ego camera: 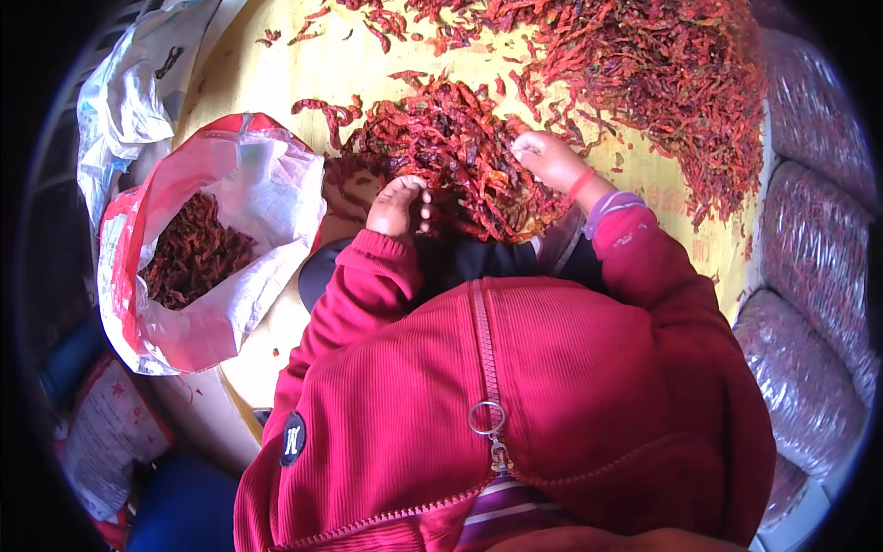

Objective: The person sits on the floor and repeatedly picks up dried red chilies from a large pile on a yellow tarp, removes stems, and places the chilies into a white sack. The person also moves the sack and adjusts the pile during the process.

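Observation:
A heap of dried red chili peppers lies on a yellow sheet in front of me. My left hand hovers at the heap's near left edge, fingers curled; whether anything is between them cannot be told. At the heap's right side is my right hand, its fingers bent in towards the palm and close to the peppers; what it may hold is hidden. To the left stands an open woven plastic sack with a red rim, holding darker dried chili peppers.
A larger pile of red chili peppers spreads over the yellow sheet at the upper right. Full clear plastic bags of peppers line the right edge. Another white sack lies at the upper left, a printed bag at the lower left.

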`<move>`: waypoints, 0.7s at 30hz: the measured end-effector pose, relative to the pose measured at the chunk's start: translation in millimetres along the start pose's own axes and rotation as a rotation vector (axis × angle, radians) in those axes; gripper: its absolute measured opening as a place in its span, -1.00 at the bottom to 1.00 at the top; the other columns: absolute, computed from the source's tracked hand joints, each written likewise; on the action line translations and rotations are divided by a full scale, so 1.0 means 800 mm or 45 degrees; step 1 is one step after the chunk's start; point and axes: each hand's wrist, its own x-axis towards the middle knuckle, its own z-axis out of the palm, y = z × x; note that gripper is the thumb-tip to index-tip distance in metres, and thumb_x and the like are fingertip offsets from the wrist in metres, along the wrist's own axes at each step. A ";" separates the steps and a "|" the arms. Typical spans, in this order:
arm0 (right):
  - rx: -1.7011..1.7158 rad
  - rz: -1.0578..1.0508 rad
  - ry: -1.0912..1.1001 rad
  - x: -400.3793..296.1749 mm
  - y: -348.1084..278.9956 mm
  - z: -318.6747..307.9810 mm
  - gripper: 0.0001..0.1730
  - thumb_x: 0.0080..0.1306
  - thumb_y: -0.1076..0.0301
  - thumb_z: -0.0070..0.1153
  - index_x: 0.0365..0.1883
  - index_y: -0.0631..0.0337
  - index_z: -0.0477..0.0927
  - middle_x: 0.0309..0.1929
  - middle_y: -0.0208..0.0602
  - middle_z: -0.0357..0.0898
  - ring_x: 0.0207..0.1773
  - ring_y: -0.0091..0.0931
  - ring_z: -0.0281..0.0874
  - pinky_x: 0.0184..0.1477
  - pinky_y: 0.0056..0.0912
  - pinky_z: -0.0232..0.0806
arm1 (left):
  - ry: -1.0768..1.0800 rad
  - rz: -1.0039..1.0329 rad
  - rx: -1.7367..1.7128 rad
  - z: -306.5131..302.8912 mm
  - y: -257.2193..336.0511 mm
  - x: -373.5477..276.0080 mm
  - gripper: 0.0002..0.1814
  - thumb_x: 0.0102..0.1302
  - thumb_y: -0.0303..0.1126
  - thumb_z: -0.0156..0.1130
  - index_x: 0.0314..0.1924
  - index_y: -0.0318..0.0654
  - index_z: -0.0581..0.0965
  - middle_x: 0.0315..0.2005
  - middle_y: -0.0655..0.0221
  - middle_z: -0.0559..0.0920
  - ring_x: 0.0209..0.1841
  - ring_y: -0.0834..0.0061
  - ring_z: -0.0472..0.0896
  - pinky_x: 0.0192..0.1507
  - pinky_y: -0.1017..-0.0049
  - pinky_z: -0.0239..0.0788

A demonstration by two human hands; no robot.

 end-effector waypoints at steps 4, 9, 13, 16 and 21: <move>-0.108 -0.002 -0.061 0.018 0.021 0.015 -0.90 0.01 0.38 -0.09 -0.51 0.21 0.40 -0.62 -0.32 0.40 -0.53 -0.52 0.35 -0.42 -0.47 0.22 | 0.070 0.000 0.003 -0.001 0.003 0.008 -0.87 0.16 -0.46 -0.20 -0.40 -0.21 0.37 -0.61 0.44 0.40 -0.66 0.61 0.32 -0.72 0.62 0.18; -0.026 0.050 -0.082 0.025 0.021 0.019 -0.90 0.02 0.38 -0.11 -0.52 0.20 0.40 -0.65 -0.33 0.39 -0.57 -0.53 0.34 -0.44 -0.48 0.22 | 0.156 0.110 -0.087 -0.007 0.002 0.016 -0.89 0.14 -0.49 -0.19 -0.40 -0.25 0.35 -0.61 0.39 0.39 -0.66 0.58 0.34 -0.73 0.58 0.22; -0.114 0.023 -0.106 0.036 0.010 0.025 -0.91 0.02 0.37 -0.11 -0.52 0.17 0.40 -0.65 -0.33 0.38 -0.57 -0.51 0.33 -0.45 -0.47 0.21 | 0.297 0.253 -0.196 -0.018 0.008 0.018 -0.88 0.14 -0.50 -0.21 -0.40 -0.24 0.35 -0.62 0.40 0.40 -0.67 0.56 0.35 -0.73 0.57 0.21; -0.173 -0.014 -0.142 0.036 0.004 0.026 -0.90 0.07 0.37 -0.11 -0.49 0.21 0.38 -0.65 -0.45 0.32 -0.56 -0.63 0.24 -0.46 -0.56 0.16 | 0.404 0.325 -0.272 -0.021 0.011 0.017 -0.89 0.14 -0.50 -0.19 -0.40 -0.23 0.35 -0.63 0.39 0.41 -0.68 0.55 0.35 -0.73 0.56 0.21; -0.114 -0.017 -0.097 0.038 0.016 0.027 -0.90 0.07 0.40 -0.10 -0.45 0.23 0.37 -0.60 -0.53 0.31 -0.51 -0.70 0.21 -0.44 -0.63 0.14 | 0.449 0.320 -0.247 -0.020 0.015 0.013 -0.92 0.15 -0.47 -0.15 -0.42 -0.20 0.35 -0.65 0.43 0.39 -0.68 0.57 0.35 -0.72 0.58 0.23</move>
